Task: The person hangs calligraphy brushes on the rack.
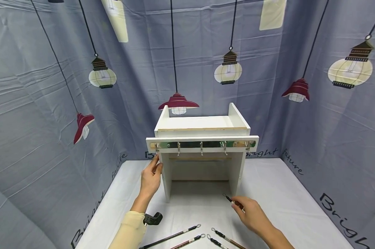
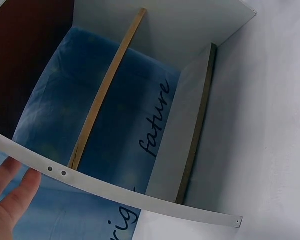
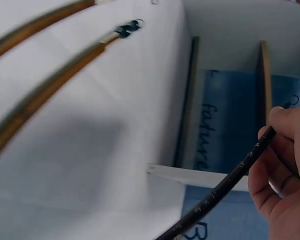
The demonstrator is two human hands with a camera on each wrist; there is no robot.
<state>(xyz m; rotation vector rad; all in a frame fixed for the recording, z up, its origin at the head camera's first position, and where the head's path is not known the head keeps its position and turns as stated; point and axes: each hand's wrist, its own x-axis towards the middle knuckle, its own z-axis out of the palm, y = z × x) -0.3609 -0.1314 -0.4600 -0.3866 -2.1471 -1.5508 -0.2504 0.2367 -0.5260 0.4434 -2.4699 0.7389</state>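
My right hand (image 1: pixel 251 212) pinches a slender dark calligraphy brush (image 3: pixel 215 195) close to its looped end, between thumb and fingers. The loop points toward the white wooden shelf stand (image 1: pixel 203 132), and the brush's far end runs out of the right wrist view. Along the stand's front rail is a shiny strip with several metal hooks (image 1: pixel 201 148), all bare. My left hand (image 1: pixel 150 178) is raised at the stand's left side, its fingertips touching the edge just below the leftmost hook (image 1: pixel 156 148). In the left wrist view its extended fingers (image 2: pixel 22 192) lie against the white side panel's edge.
Several more brushes with looped ends lie on the white tabletop (image 1: pixel 268 183) in front of the stand, among them a black one (image 1: pixel 171 237) and a brown one (image 1: pixel 228 238). A grey-blue curtain (image 1: pixel 193 62) printed with lamps surrounds the table.
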